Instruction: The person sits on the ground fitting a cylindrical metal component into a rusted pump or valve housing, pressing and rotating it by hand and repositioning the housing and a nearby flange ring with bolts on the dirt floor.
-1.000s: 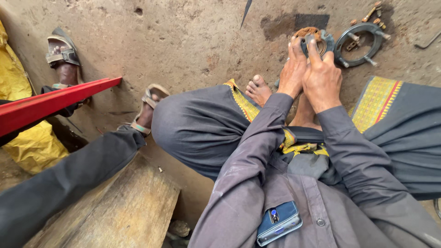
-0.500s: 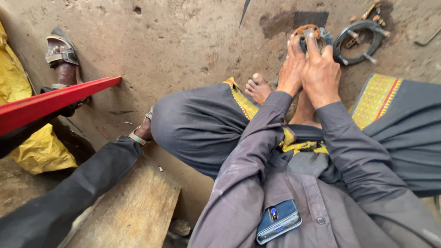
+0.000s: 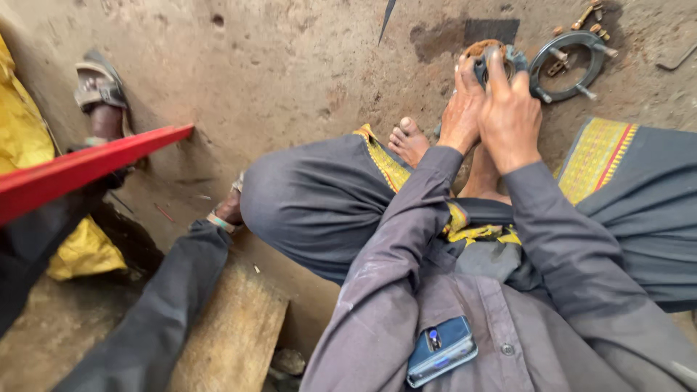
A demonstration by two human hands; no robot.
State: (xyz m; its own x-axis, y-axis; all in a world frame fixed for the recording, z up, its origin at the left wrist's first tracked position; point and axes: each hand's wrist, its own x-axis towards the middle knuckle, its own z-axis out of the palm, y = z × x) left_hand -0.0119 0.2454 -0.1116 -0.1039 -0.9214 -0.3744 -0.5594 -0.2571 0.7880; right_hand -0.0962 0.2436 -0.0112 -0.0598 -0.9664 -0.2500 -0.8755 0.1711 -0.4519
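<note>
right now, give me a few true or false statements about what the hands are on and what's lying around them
1. Both hands, left hand and right hand, are on the same small rusty metal part. True.
2. A metal ring with bolts lies on the ground to the left of the hands. False: it lies to their right.
3. A blue phone sits in the shirt pocket. True.
4. The red bar rests across the person's right knee. False: it is off to the left, apart from the knee.
5. A bare foot shows just below the left hand. True.
</note>
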